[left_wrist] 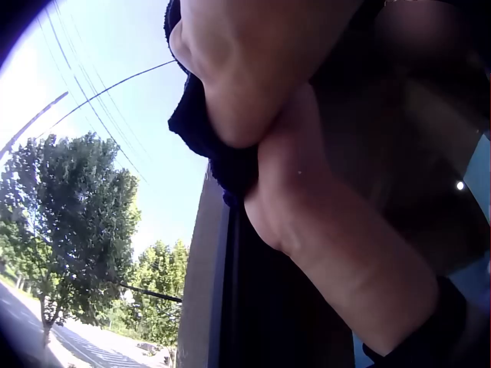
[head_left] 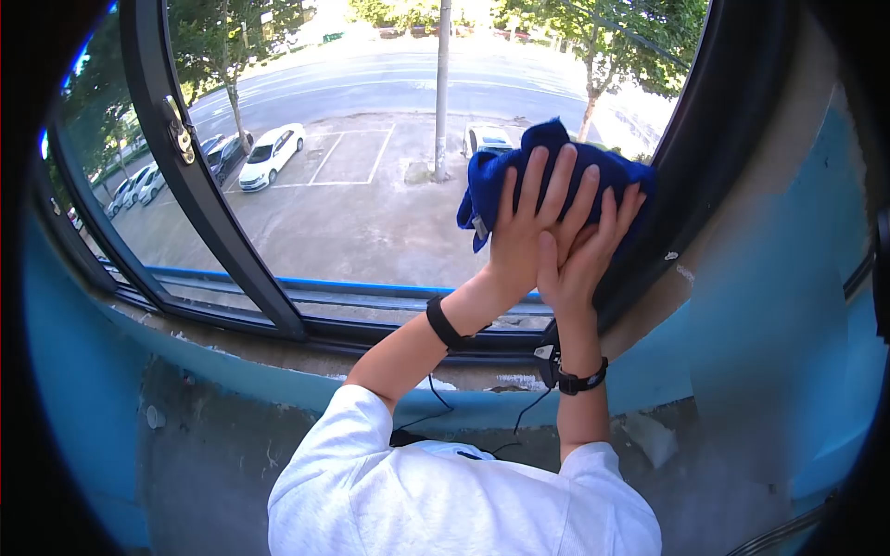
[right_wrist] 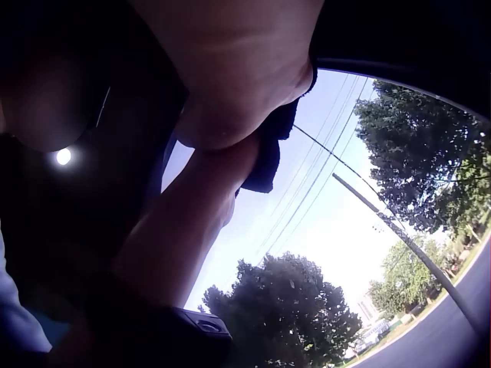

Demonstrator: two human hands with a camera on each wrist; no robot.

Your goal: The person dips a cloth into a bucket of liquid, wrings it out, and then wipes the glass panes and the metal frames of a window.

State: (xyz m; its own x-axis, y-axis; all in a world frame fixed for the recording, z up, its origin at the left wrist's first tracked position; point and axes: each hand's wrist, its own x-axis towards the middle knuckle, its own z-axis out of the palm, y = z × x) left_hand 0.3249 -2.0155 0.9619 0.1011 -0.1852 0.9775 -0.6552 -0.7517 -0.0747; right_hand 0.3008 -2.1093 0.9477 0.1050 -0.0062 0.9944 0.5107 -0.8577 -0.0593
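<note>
A blue cloth (head_left: 482, 190), bunched, with a small pale tag at its left edge, lies against the lower right part of the window pane in the head view. My left hand (head_left: 530, 208) presses flat on it with the fingers spread. Close beside it, my right hand (head_left: 579, 264) overlaps the left hand's base, its fingers extended up onto the cloth's right side. In the left wrist view the cloth (left_wrist: 192, 115) shows as a dark edge behind the hands. The right wrist view shows a dark corner of cloth (right_wrist: 265, 169) beyond the wrists.
A dark window frame (head_left: 218, 222) with a metal latch (head_left: 179, 132) divides the panes on the left. The thick right frame (head_left: 691, 176) stands close to the cloth. Below runs a worn sill (head_left: 371, 366). Parked cars, trees and a pole (head_left: 442, 93) are outside.
</note>
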